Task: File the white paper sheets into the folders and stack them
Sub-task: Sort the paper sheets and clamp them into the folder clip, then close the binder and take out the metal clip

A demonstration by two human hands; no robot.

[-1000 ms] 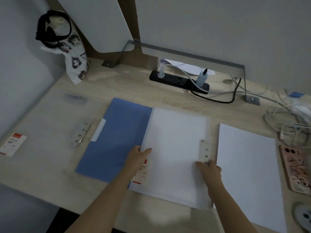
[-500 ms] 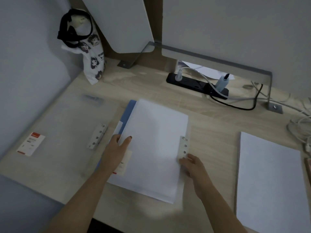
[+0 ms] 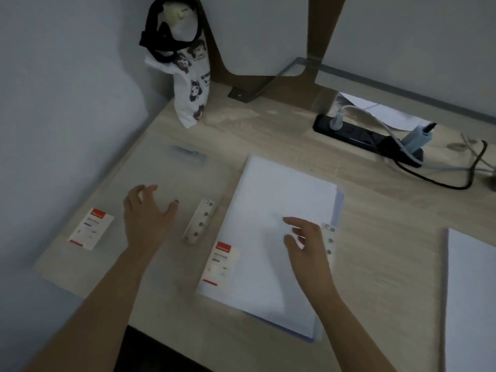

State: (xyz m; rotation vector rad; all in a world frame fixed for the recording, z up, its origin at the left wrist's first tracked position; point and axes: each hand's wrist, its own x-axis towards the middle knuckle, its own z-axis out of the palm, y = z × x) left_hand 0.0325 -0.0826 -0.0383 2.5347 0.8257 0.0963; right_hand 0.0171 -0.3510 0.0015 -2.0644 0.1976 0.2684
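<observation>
A folder (image 3: 273,210) lies shut in the middle of the desk. White paper shows through its clear cover, and its blue back (image 3: 338,208) peeks out along the right and lower edges. My right hand (image 3: 306,242) is over its right side by the metal clip strip (image 3: 330,240), fingers apart, gripping nothing. To the left lies a second, clear folder (image 3: 166,173) with a metal clip strip (image 3: 200,224) and a red-and-white label (image 3: 91,230). My left hand (image 3: 146,216) is spread open above it. A stack of loose white sheets (image 3: 472,291) sits at the right edge.
A black power strip (image 3: 367,138) with plugs and trailing cables lies at the back right. A white printed bag (image 3: 190,84) with a black strap stands in the back left corner against the wall. The desk's front edge (image 3: 161,336) runs just below the folders.
The open folder was folded shut, hiding its blue cover beneath. My left hand left it and moved left over the clear folder. My view swung left.
</observation>
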